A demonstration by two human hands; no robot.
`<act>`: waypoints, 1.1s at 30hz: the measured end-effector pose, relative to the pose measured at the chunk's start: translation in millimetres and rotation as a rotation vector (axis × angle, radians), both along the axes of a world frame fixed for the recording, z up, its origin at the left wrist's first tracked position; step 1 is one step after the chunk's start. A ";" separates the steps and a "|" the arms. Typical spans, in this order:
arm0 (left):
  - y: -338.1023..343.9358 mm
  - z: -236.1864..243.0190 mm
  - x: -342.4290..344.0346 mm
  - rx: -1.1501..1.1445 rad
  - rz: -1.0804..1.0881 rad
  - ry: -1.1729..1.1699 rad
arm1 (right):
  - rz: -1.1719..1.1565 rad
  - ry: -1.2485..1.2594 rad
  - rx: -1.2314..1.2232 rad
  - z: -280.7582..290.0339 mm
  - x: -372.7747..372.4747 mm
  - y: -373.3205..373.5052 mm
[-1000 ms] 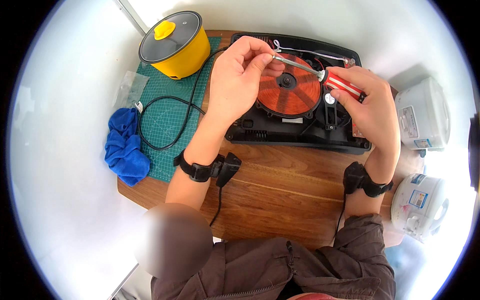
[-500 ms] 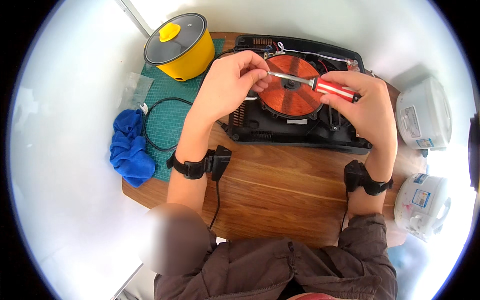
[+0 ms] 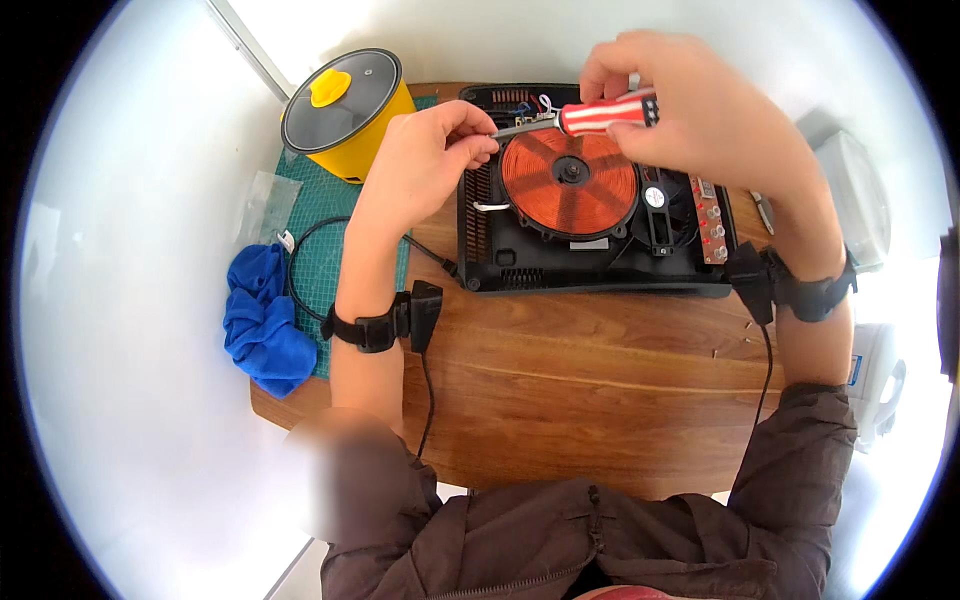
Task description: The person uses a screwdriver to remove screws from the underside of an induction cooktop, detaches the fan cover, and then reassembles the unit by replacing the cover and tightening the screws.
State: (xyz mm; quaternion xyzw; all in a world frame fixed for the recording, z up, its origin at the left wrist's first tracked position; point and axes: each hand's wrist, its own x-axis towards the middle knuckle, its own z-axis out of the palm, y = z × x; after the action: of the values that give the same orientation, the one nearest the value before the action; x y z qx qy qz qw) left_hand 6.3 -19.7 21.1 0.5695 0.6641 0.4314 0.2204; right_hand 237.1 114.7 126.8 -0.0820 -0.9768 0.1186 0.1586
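My right hand (image 3: 680, 105) is closed round the red-and-white handle of a screwdriver (image 3: 590, 118), above the far part of an opened black induction cooker (image 3: 490, 255). The screwdriver's shaft points left, its tip at the pinched fingers of my left hand (image 3: 428, 155). Whatever the left fingers pinch at that tip is too small to make out. Below the hands, the cooker shows its round copper coil (image 3: 535, 195), a red circuit board (image 3: 712, 235) with buttons on the right, and a dark fan partly covered beside it.
A yellow pot (image 3: 365, 135) with a glass lid stands on the green cutting mat (image 3: 335, 265) at the left. Near it lie a blue cloth (image 3: 265, 325), a clear plastic bag (image 3: 268, 205) and a black cable (image 3: 300, 235). Small screws (image 3: 748, 325) lie front right; white appliances (image 3: 850, 200) stand farther right.
My right hand has risen away from me, and the screwdriver's handle end now tilts up. The left hand has shifted slightly left, still pinching at the tip. The circuit board has come into sight.
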 end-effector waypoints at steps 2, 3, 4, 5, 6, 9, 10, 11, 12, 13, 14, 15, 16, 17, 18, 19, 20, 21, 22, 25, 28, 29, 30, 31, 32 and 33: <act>6.1 -2.4 -3.7 0.058 0.033 0.005 | -0.094 0.032 -0.021 10.0 -7.4 -3.7; 9.3 -8.6 -6.7 0.102 0.053 -0.018 | -0.134 0.048 -0.033 18.2 -13.7 -7.7; 11.5 -12.0 -9.6 0.147 0.074 -0.040 | -0.129 0.065 -0.083 30.1 -19.4 -14.0; 15.4 -14.0 -9.1 0.157 0.081 0.027 | -0.138 0.078 -0.129 41.9 -22.1 -20.1; 18.5 -15.4 -8.7 0.166 0.091 0.095 | -0.112 0.182 -0.126 29.6 -29.7 -5.5; 29.7 -28.1 -12.5 0.211 0.086 0.181 | -0.071 0.352 -0.110 10.2 -50.1 7.3; 32.6 -33.6 -13.9 0.221 0.073 0.191 | -0.134 0.340 -0.141 7.7 -46.9 0.4; 33.2 -37.8 -14.2 0.224 0.060 0.205 | -0.197 0.330 -0.180 8.4 -49.9 -9.9; 32.1 -38.9 -13.1 0.175 0.065 0.203 | -0.225 0.296 -0.209 9.9 -55.7 -14.1; 32.2 -42.6 -14.0 0.166 0.063 0.192 | -0.252 0.262 -0.237 11.6 -61.4 -17.4; 32.5 -44.8 -15.0 0.159 0.061 0.182 | -0.280 0.229 -0.263 12.0 -64.7 -19.6; 32.9 -47.0 -15.6 0.152 0.058 0.171 | -0.267 0.216 -0.219 8.2 -67.5 -17.7; 33.1 -49.2 -15.5 0.136 0.050 0.158 | -0.255 0.204 -0.175 2.8 -70.5 -13.7; 34.8 -51.0 -15.3 0.143 0.047 0.170 | -0.243 0.193 -0.128 0.5 -73.0 -11.6; 36.7 -53.5 -14.6 0.150 0.044 0.180 | -0.246 0.174 -0.113 1.5 -74.5 -12.4; 38.2 -55.5 -14.0 0.158 0.039 0.191 | -0.249 0.156 -0.099 4.7 -76.4 -15.2; 38.2 -56.7 -14.8 0.158 0.049 0.210 | -0.248 0.139 -0.087 6.0 -78.6 -17.9; 37.9 -57.8 -15.6 0.158 0.058 0.229 | -0.234 0.154 -0.078 5.4 -79.3 -21.1; 37.2 -59.1 -16.7 0.157 0.067 0.248 | -0.220 0.170 -0.069 4.6 -79.3 -24.8; 39.8 -61.5 -17.5 0.179 0.052 0.295 | -0.247 0.132 -0.105 0.5 -82.0 -17.8; 40.7 -63.0 -16.3 0.180 0.037 0.344 | -0.237 0.120 -0.078 -6.6 -82.9 -8.7; 40.5 -63.5 -17.1 0.188 0.031 0.349 | -0.220 0.127 -0.053 -8.0 -82.9 -7.8; 40.6 -64.1 -18.2 0.195 0.025 0.353 | -0.224 0.126 -0.055 -8.7 -83.0 -7.6; 40.6 -64.1 -18.9 0.203 0.019 0.358 | -0.228 0.125 -0.058 -9.1 -83.2 -7.7; 40.1 -63.5 -18.6 0.200 0.019 0.351 | -0.232 0.124 -0.060 -9.5 -83.2 -8.0; 39.5 -62.4 -18.0 0.197 0.020 0.344 | -0.225 0.126 -0.051 -9.9 -83.2 -8.3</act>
State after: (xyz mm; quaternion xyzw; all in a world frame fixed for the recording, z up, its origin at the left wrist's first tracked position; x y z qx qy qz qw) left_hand -11.7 19.8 -41.3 0.6471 0.6519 0.3929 0.0427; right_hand 153.8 106.4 116.9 -0.1874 -0.9461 0.1300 0.2299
